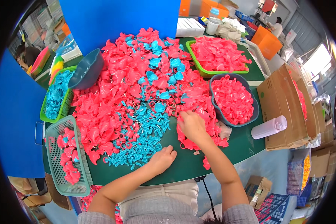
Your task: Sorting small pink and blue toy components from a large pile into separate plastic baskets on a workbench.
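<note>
My left hand (162,160) rests low over the green tabletop with its fingers curled, beside a heap of small blue plastic parts (145,128). Whatever it may hold is hidden. Further right, my right hand (192,126) reaches down to the pink plastic pieces (210,125), fingers bent together at the pile. Its fingertips are partly hidden, so what they grip cannot be made out. A large mound of pink shell-like pieces (117,71) fills the middle and far side, with blue curved shells (152,75) scattered on it.
At left stand a pale green basket (81,158) with pink-and-blue assembled pieces, a green basket (65,110) of blue parts and a tilted dark bowl (80,72). At right are a green tray (198,67), a grey tub (222,114) of pink rings, a bottle (268,127) and a carton (283,112).
</note>
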### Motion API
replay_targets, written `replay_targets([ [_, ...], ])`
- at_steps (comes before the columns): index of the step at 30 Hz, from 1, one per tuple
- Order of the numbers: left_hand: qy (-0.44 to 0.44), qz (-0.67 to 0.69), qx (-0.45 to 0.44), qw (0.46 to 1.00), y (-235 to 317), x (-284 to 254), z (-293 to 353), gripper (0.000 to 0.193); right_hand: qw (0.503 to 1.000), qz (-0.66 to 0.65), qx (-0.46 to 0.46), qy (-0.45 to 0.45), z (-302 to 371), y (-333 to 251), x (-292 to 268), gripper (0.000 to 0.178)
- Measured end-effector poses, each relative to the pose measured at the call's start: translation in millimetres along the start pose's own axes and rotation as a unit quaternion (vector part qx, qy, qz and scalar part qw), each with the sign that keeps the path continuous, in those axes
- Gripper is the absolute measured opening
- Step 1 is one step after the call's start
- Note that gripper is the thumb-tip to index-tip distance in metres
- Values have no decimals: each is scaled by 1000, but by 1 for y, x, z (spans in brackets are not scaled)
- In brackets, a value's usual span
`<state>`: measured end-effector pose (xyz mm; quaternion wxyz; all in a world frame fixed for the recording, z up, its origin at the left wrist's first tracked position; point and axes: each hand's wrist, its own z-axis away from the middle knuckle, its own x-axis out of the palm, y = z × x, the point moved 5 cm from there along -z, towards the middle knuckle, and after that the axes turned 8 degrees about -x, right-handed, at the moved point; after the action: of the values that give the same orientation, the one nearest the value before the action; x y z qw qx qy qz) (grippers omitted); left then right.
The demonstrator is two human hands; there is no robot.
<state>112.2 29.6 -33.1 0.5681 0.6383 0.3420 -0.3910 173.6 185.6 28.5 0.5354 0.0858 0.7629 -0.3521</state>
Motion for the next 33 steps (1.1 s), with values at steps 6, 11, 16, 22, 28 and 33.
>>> replay_targets([
  [6,29,50,13,998,-15,3,16,9,994,6,-100,46,25,-6,37,12],
  [11,84,36,-104,990,-44,-44,16,19,982,-125,-129,52,34,-20,30,22],
  [16,208,10,-206,956,-75,-98,-16,20,995,-64,-19,79,21,10,11,30],
  [22,151,167,-114,967,-63,-57,-95,23,997,78,12,3,5,7,39,34],
  [28,86,605,-316,725,-74,-29,-92,30,1000,-16,11,2,-1,30,49,34],
  [33,53,833,-319,449,-73,-17,-73,43,971,-233,-11,60,-15,-9,19,28],
])
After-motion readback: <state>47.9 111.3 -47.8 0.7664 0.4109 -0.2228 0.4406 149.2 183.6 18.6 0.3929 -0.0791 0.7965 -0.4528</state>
